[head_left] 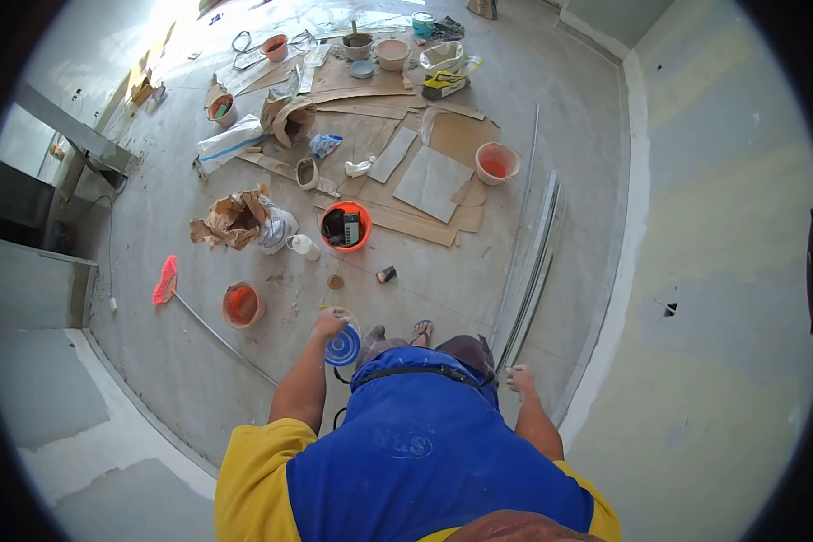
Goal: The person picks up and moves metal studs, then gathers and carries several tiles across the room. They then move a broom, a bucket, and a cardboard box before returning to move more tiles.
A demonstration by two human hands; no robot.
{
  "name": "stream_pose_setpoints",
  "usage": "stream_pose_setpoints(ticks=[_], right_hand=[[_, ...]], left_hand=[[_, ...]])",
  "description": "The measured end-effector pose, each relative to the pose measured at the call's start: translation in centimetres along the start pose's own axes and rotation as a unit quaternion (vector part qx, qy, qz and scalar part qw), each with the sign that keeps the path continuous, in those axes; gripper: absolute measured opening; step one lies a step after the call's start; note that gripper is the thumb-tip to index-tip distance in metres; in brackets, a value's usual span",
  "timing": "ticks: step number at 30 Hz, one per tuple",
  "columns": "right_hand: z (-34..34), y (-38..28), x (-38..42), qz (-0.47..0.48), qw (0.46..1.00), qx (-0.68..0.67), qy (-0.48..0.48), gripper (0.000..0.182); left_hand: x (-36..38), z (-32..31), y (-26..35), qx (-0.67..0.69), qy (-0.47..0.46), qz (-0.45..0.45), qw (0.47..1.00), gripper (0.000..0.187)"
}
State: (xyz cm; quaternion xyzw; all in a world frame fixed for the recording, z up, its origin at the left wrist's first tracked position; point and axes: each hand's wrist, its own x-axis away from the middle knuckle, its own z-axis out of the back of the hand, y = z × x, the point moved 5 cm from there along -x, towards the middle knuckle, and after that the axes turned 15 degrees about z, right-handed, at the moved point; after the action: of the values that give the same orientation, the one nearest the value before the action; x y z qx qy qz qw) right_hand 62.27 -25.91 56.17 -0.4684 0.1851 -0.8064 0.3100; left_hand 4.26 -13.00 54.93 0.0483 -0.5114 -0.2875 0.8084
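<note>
My left hand (332,322) is closed at the upper edge of a round blue disc with lighter concentric rings (342,346). A thin yellow curve runs along the disc's upper right side; its exact kind is not clear. The disc hangs beside my left leg, above the floor. My right hand (520,380) is low at my right side with its fingers curled, and no object shows in it. Near it lie long metal profiles (535,262). Both hands look dusty with white powder.
Ahead stand an orange bucket with tools (363,237), a reddish bucket (243,305) and a pink bucket (498,163). Cardboard sheets (357,185) cover part of the floor. A pink broom (165,280) lies left, near an open paper bag (235,219). Walls flank both sides.
</note>
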Motion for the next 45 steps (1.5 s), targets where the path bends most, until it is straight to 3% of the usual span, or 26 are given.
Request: stream_pose_setpoints(ticks=[4, 7, 10, 13, 16, 20, 22, 25, 27, 29, 31, 35, 36, 38, 40, 45], right_hand=[[0.9, 0.1, -4.6, -0.080, 0.988, 0.088, -0.095, 0.015], [1.6, -3.2, -10.3, -0.123, 0.983, 0.105, -0.089, 0.011], [0.9, -6.1, -20.0, -0.030, 0.980, 0.171, -0.094, 0.016], [-1.7, -10.3, -32.6, 0.135, 0.953, 0.259, -0.077, 0.031], [-5.0, -19.6, -40.8, 0.101, 0.968, 0.215, -0.084, 0.035], [-12.5, -21.8, -51.6, 0.051, 0.976, 0.185, -0.102, 0.042], [-17.1, -24.9, -54.2, -0.024, 0.979, 0.129, -0.153, 0.045], [-24.1, -22.5, -60.9, -0.079, 0.981, 0.078, -0.158, 0.056], [-29.1, -14.6, -67.3, -0.034, 0.983, 0.091, -0.153, 0.060], [-33.1, -19.3, -69.4, -0.041, 0.983, 0.085, -0.156, 0.064], [-37.5, -18.1, -72.6, -0.042, 0.986, 0.012, -0.159, 0.073], [-42.9, -19.9, -76.6, -0.034, 0.997, 0.060, -0.038, 0.092], [-43.9, -19.0, -78.1, -0.018, 0.996, 0.088, -0.014, 0.093], [-45.6, -18.9, -79.2, -0.010, 0.993, 0.119, 0.005, 0.094], [-46.4, -21.3, -79.4, -0.060, 0.978, 0.188, 0.070, 0.096], [-47.6, -22.9, -80.7, -0.131, 0.967, 0.159, 0.147, 0.097]], left_hand=[[-2.7, 0.9, 13.6, 0.000, 0.016, -0.104, 0.994, 0.051], [-5.0, -0.2, 19.9, 0.038, -0.004, -0.084, 0.996, 0.051], [-8.4, -2.1, 22.6, 0.012, 0.023, -0.045, 0.999, 0.054], [-12.2, -4.2, 22.6, -0.034, 0.035, 0.084, 0.995, 0.058], [-16.8, -6.3, 23.0, -0.048, 0.008, 0.173, 0.984, 0.059], [-28.2, -9.8, 25.5, -0.037, -0.012, 0.198, 0.979, 0.060], [-35.3, -10.6, 29.7, -0.043, -0.003, 0.149, 0.988, 0.061], [-48.8, -12.6, 33.6, -0.123, 0.002, 0.086, 0.989, 0.061], [-58.1, -13.7, 36.5, -0.174, 0.042, 0.027, 0.984, 0.061], [-67.3, -14.4, 38.5, -0.176, 0.068, -0.011, 0.982, 0.065], [-75.0, -14.5, 40.6, -0.194, 0.096, -0.019, 0.976, 0.072], [-85.3, -14.5, 42.6, -0.257, 0.099, 0.023, 0.961, 0.085], [-86.5, -14.5, 42.8, -0.267, 0.138, 0.016, 0.954, 0.087], [-88.2, -15.1, 41.9, -0.283, 0.171, 0.012, 0.944, 0.088], [-89.4, -14.9, 41.4, -0.280, 0.238, 0.002, 0.930, 0.088], [-87.9, -15.1, 40.7, -0.193, 0.214, 0.055, 0.956, 0.087]])
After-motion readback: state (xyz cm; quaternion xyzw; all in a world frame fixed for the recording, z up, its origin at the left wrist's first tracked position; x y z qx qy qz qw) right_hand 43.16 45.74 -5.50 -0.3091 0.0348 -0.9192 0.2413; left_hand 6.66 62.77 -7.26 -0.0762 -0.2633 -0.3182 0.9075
